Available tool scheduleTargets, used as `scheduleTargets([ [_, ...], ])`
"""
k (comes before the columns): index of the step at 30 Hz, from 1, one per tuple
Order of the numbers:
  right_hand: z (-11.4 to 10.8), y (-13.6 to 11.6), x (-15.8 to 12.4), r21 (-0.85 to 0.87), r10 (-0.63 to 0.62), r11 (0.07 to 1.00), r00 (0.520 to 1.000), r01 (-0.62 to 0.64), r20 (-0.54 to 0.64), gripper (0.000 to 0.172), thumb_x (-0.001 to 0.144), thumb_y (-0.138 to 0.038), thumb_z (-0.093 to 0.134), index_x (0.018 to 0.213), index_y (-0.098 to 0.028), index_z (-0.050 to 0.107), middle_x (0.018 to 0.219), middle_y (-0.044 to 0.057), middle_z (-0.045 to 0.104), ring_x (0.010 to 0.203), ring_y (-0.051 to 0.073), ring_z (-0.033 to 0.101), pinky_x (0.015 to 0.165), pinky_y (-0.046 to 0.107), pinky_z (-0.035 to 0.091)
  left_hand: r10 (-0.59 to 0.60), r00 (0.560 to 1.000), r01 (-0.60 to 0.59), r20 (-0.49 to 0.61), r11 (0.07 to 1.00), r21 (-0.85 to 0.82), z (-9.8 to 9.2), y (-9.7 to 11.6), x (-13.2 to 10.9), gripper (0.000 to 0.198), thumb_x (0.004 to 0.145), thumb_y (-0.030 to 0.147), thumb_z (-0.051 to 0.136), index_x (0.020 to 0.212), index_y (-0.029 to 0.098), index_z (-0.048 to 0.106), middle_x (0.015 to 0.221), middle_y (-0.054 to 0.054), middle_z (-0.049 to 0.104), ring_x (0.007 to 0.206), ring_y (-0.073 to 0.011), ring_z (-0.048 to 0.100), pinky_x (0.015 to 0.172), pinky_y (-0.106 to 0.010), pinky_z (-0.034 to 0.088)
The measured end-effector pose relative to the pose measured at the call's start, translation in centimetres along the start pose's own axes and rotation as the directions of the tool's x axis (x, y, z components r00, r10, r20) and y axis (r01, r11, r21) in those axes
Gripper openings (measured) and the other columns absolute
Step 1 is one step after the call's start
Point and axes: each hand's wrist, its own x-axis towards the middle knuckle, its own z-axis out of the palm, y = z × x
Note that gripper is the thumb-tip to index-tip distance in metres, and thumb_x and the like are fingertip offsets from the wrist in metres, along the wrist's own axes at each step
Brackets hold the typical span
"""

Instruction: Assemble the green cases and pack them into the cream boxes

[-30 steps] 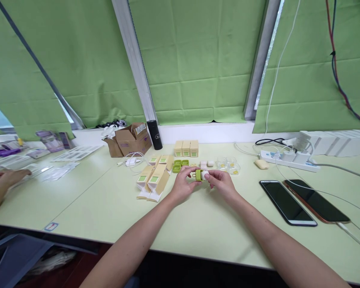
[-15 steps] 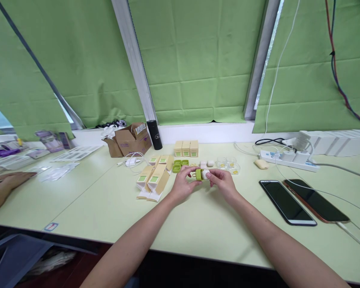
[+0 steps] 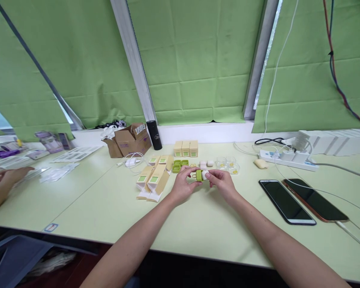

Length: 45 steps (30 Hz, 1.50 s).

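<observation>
Over the middle of the pale green table (image 3: 198, 224), my left hand (image 3: 183, 185) and my right hand (image 3: 222, 183) meet and pinch one small piece, a green case (image 3: 199, 175) with a white part (image 3: 204, 175) at its right end. My left fingers grip the green end and my right fingers the white end. Just behind lie more green cases (image 3: 179, 165), small white pieces (image 3: 207, 163) and clear plastic cups (image 3: 228, 165). To the left, tan cartons with green labels (image 3: 153, 179) lie flat, and three tan boxes (image 3: 186, 148) stand upright further back.
Two phones (image 3: 300, 202) lie at the right, one on a cable, beside a power strip (image 3: 288, 158) with chargers. A cardboard box (image 3: 129, 141) and a black cylinder (image 3: 154, 135) stand at the back. Another person's hand (image 3: 6, 178) rests at the far left among clear packets.
My hands hold nearly still on the green and white piece. The other person's hand at the far left has shifted slightly.
</observation>
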Motion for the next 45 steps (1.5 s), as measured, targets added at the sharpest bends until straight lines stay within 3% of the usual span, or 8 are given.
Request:
scheduleTargets([
  [8,0.1,-0.3,-0.2,0.008,0.003,1.000,1.000,-0.003,0.019,0.054,0.067,-0.066,0.083,0.083,-0.015,0.081,0.064,0.004,0.070,0.052,0.015,0.053,0.053,0.030,0.044,0.035,0.999,-0.035,0.018,0.999,0.022,0.0,-0.1,0.0,0.050,0.071,0.020,0.090,0.118,0.028,0.076,0.108,-0.006,0.062,0.104,-0.0234,0.060,0.096,-0.041,0.052],
  [19,0.5,-0.5,-0.4,0.002,0.011,1.000,1.000,-0.011,0.011,0.057,0.067,-0.071,0.081,0.079,-0.016,0.078,0.062,0.004,0.066,0.053,0.015,0.054,0.054,0.031,0.049,0.050,0.999,-0.051,0.020,0.998,0.036,0.3,0.1,-0.2,0.051,0.072,0.027,0.091,0.120,0.026,0.075,0.108,-0.008,0.064,0.104,-0.0245,0.059,0.093,-0.040,0.052],
  [25,0.6,-0.2,-0.4,0.025,-0.014,1.000,1.000,0.014,-0.025,0.064,0.070,-0.068,0.081,0.109,-0.018,0.078,0.062,-0.001,0.061,0.053,0.014,0.052,0.053,0.030,0.049,0.004,0.999,-0.005,0.037,1.000,0.024,0.5,0.0,-0.3,0.050,0.078,0.031,0.086,0.126,0.025,0.072,0.111,-0.008,0.062,0.106,-0.0242,0.059,0.095,-0.040,0.053],
  [29,0.7,-0.1,-0.4,0.048,0.006,0.999,0.999,-0.004,-0.040,0.065,0.068,-0.070,0.082,0.105,-0.017,0.076,0.069,0.002,0.066,0.058,0.015,0.056,0.051,0.029,0.050,0.071,0.996,-0.077,0.058,0.989,0.124,0.6,0.1,-0.3,0.051,0.089,0.032,0.076,0.138,0.030,0.064,0.127,-0.009,0.064,0.125,-0.0279,0.054,0.111,-0.048,0.045],
  [32,1.1,-0.2,-0.4,0.087,0.021,0.996,0.997,-0.014,-0.076,0.067,0.066,-0.071,0.083,0.103,-0.017,0.072,0.071,0.002,0.068,0.059,0.016,0.058,0.049,0.028,0.050,0.140,0.990,-0.143,0.029,0.960,0.239,0.7,0.4,-0.4,0.054,0.095,0.030,0.068,0.148,0.030,0.055,0.145,-0.010,0.055,0.137,-0.0286,0.049,0.115,-0.047,0.044],
  [39,1.6,0.2,-0.9,0.132,-0.009,0.991,0.997,0.019,-0.075,0.061,0.072,-0.068,0.081,0.103,-0.018,0.066,0.074,0.002,0.070,0.065,0.018,0.065,0.052,0.028,0.054,0.229,0.972,-0.229,0.055,0.867,0.442,1.5,0.7,-1.1,0.057,0.102,0.037,0.055,0.155,0.024,0.043,0.144,-0.013,0.060,0.128,-0.0270,0.062,0.107,-0.043,0.054],
  [43,1.8,0.5,-1.0,0.115,-0.031,0.993,0.998,0.036,-0.049,0.057,0.076,-0.065,0.080,0.103,-0.019,0.064,0.074,0.002,0.071,0.067,0.019,0.066,0.053,0.028,0.054,0.163,0.985,-0.169,0.052,0.887,0.430,1.6,0.7,-1.2,0.058,0.102,0.041,0.053,0.156,0.023,0.041,0.143,-0.014,0.063,0.087,-0.0200,0.073,0.091,-0.041,0.060],
  [45,1.7,0.4,-1.1,0.098,-0.046,0.994,0.998,0.050,-0.042,0.055,0.078,-0.065,0.077,0.104,-0.019,0.063,0.077,0.003,0.071,0.070,0.020,0.067,0.052,0.027,0.054,0.105,0.993,-0.116,0.052,0.935,0.335,1.5,0.8,-1.1,0.058,0.103,0.040,0.051,0.157,0.023,0.040,0.136,-0.014,0.067,0.082,-0.0186,0.072,0.084,-0.039,0.061],
])
